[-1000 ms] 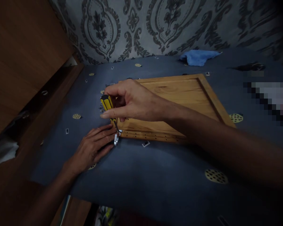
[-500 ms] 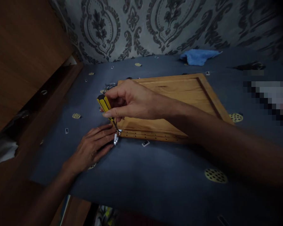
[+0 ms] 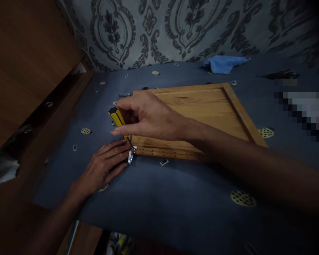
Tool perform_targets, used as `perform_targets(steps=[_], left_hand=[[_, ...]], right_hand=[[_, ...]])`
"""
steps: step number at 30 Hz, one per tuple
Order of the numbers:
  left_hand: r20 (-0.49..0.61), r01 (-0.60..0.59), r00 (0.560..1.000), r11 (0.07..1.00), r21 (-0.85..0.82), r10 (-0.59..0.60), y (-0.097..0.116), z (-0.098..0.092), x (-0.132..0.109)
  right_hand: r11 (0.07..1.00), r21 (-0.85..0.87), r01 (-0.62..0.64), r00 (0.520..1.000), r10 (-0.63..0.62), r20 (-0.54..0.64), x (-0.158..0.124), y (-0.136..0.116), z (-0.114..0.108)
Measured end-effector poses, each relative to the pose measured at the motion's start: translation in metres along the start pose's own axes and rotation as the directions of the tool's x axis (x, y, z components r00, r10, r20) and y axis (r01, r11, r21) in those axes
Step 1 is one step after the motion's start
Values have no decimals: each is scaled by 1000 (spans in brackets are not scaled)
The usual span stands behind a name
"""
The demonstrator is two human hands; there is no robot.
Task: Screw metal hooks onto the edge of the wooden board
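My right hand (image 3: 146, 117) grips a yellow and black screwdriver (image 3: 117, 117), held tilted with its tip down at a small silver metal hook (image 3: 130, 157). The hook sits at the near left corner of a wooden board (image 3: 191, 102) with a raised rim and a row of small dark holes along its near edge. Flat on the cloth, its fingers stretched out, my left hand (image 3: 105, 164) rests against the hook and the board's corner. Partly behind the right hand, several small metal pieces (image 3: 124, 96) lie beside the board's left edge.
A dark blue cloth with pineapple prints (image 3: 175, 198) covers the surface. At the back lies a blue cloth (image 3: 223, 64), with a dark object (image 3: 281, 74) to its right. A wooden cabinet (image 3: 29, 63) borders the left side. Patterned wallpaper (image 3: 151, 32) rises behind.
My right hand has shifted slightly on the screwdriver handle, its thumb reaching further left. The left hand, the hook and the board stay in place.
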State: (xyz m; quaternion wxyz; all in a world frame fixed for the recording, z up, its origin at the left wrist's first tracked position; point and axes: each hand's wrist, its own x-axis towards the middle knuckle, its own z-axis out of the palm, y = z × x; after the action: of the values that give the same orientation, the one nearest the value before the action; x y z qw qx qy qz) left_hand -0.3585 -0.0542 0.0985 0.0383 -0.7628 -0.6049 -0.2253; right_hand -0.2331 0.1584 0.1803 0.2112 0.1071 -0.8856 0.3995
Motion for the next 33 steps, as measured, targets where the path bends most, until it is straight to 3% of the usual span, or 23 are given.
perform_targets(steps=[8,15,22,33], left_hand=[[2,31,1000,999,-21,-31,-2,4,-4],[7,28,1000,999,-46,-27,-1,2,-3],[-1,26,1000,998,-52,-27,-1,4,-3],[12,34,999,998,-55,-34,-1,2,-2]], right_hand=[[998,43,-46,973,55,-222,-3,-11,-6],[993,-85,-77,991,68,-112,-6,-4,-8],[993,-114,-37,995,25,-101,-5,1,-4],[999,40,-37,997,39,-60,-5,5,0]])
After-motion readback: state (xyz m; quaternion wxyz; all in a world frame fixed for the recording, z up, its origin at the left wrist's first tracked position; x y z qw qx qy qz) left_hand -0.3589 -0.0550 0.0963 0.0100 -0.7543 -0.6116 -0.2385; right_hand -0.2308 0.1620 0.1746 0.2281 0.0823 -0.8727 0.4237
